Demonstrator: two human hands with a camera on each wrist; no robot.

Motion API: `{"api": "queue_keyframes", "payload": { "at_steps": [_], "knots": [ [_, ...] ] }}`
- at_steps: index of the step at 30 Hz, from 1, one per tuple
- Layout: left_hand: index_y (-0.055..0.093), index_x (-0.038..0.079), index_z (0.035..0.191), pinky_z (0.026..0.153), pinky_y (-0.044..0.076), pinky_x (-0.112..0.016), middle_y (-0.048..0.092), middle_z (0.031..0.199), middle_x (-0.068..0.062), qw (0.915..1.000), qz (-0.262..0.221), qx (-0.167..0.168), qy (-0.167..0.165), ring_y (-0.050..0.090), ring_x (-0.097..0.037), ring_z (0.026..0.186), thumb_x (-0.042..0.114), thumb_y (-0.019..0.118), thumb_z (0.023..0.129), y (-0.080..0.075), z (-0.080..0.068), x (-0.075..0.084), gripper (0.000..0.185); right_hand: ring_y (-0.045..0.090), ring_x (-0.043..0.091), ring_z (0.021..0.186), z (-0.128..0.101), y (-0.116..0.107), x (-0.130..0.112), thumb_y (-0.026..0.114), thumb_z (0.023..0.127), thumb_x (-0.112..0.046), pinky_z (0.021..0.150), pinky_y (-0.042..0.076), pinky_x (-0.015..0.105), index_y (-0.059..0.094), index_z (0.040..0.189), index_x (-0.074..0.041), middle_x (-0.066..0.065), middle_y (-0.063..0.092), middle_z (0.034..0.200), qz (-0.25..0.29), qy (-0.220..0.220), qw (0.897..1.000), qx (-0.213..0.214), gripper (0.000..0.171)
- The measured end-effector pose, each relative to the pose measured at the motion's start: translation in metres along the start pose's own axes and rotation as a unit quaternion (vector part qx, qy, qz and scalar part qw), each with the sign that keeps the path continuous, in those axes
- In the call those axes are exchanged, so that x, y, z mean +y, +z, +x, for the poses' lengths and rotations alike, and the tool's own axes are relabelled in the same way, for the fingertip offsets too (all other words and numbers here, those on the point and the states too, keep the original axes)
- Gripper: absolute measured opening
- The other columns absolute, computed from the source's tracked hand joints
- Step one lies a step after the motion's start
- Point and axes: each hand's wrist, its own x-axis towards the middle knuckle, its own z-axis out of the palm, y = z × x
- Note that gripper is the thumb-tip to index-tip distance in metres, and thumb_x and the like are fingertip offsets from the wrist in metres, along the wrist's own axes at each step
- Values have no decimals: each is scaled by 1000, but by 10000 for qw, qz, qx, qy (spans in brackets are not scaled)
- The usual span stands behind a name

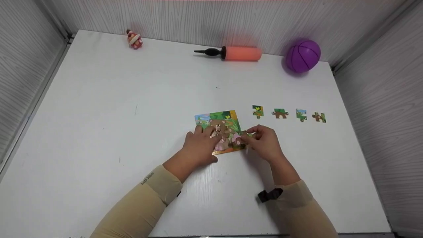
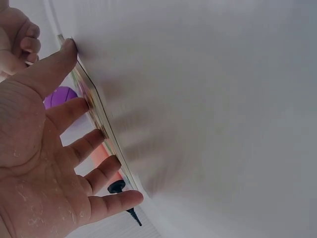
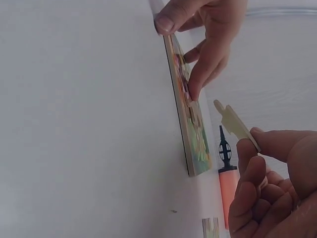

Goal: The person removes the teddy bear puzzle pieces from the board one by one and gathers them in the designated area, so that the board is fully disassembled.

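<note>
I look down on a white table (image 1: pixel 99 109) walled in by grey panels. Near its middle lies a square puzzle board (image 1: pixel 220 130), printed with green leaves, a blue and orange sky and a brown and pink cartoon animal. My left hand (image 1: pixel 200 147) rests flat on the board's near left part, fingers spread and straight, holding nothing. My right hand (image 1: pixel 264 141) sits just beside the board's right edge and pinches one puzzle piece (image 1: pixel 246 135) between thumb and fingertips. At the far wall lie a purple ball (image 1: pixel 303 56), an orange hand pump (image 1: pixel 231 53) with a black nozzle, and a small red and white figure (image 1: pixel 134 39). Four loose pieces (image 1: pixel 288 114) form a row to the right of the board.

The right wrist view alone shows the held piece (image 3: pixel 237 124) from its pale underside, raised off the board (image 3: pixel 190 134). The left wrist view shows my fingertips (image 2: pixel 115 161) pressing along the thin board edge (image 2: pixel 94 109).
</note>
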Motion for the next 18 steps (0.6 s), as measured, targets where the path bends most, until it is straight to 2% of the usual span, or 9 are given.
{"api": "queue_keyframes", "payload": {
  "at_steps": [7, 14, 18],
  "knots": [
    [49, 27, 161, 102, 46, -60, 30, 170, -10, 10000, -43, 41, -2, 37, -41, 142, 44, 81, 95, 2, 0, -2, 75, 67, 18, 70, 1, -18, 11, 79, 98, -22, 59, 51, 23, 75, 114, 1, 7, 77, 85, 244, 25, 9992, 304, 28],
    [50, 26, 161, 100, 46, -60, 31, 170, -9, 9999, -104, 3, 48, 37, -39, 139, 40, 81, 95, 2, 0, -7, 74, 58, 13, 61, -1, -41, 16, 80, 98, -20, 57, 50, 24, 75, 116, -2, 7, 75, 83, 464, 168, 9963, 697, 26],
    [53, 27, 158, 100, 46, -61, 33, 169, -7, 9997, -219, 26, 118, 38, -37, 136, 38, 82, 94, 1, -2, -10, 71, 60, 14, 64, -2, -53, 23, 79, 99, -21, 58, 51, 24, 73, 119, -2, 6, 77, 86, 480, 267, 9948, 854, 29]
  ]
}}
